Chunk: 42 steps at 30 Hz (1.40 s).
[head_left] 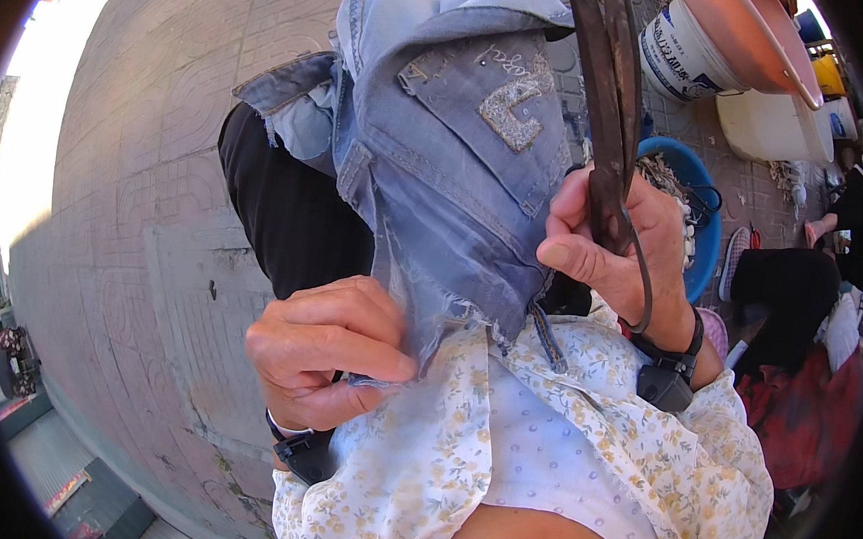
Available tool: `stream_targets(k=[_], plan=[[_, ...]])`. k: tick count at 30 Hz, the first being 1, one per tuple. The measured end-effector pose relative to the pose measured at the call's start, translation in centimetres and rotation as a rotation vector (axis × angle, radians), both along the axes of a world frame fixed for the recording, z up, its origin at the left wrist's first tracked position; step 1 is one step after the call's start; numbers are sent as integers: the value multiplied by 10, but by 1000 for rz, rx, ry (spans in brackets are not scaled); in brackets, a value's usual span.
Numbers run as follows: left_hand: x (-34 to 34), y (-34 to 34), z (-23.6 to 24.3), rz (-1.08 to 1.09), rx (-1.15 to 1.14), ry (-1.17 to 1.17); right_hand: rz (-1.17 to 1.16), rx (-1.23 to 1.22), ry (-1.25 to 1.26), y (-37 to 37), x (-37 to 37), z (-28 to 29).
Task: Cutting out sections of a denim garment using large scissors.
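Left grip (333, 347) pinches frayed denim (446, 186); right grip (616, 246) clasps dark straps (603, 92).
A hard tug could tear the thin, ragged edge (430, 319) further.

The denim cloth (446, 196) is matt, rough and frayed. The dark strips (605, 112) look smooth and slightly glossy. The blue basin (708, 252) seems smooth plastic; the pavement (142, 153) is rough.

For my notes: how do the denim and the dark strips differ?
The denim is faded blue; the strips are dark brown. The denim is broad with a frayed edge; the strips are narrow and long. The left hand pinches the denim; the right hand holds the strips. Both are held.
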<state>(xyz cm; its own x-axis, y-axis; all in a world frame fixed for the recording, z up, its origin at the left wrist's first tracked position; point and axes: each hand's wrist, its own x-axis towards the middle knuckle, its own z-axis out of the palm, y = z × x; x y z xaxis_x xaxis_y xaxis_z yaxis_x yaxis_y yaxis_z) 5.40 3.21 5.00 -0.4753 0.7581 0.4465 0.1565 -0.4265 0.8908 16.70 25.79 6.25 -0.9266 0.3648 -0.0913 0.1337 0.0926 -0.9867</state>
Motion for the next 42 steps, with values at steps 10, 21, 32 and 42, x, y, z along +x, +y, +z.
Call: stream_targets(k=[10,21,32,42], plan=[[3,-16,-24,86,-587,190,143,88,-135,7,17,-12],[9,7,-21,45,-491,178,738,308,-99,-2,11,-7],[20,13,-28,-40,-672,50,207,-394,-54,19,27,-17],[20,13,-40,317,-401,-425,101,-693,-11,24,29,-25]])
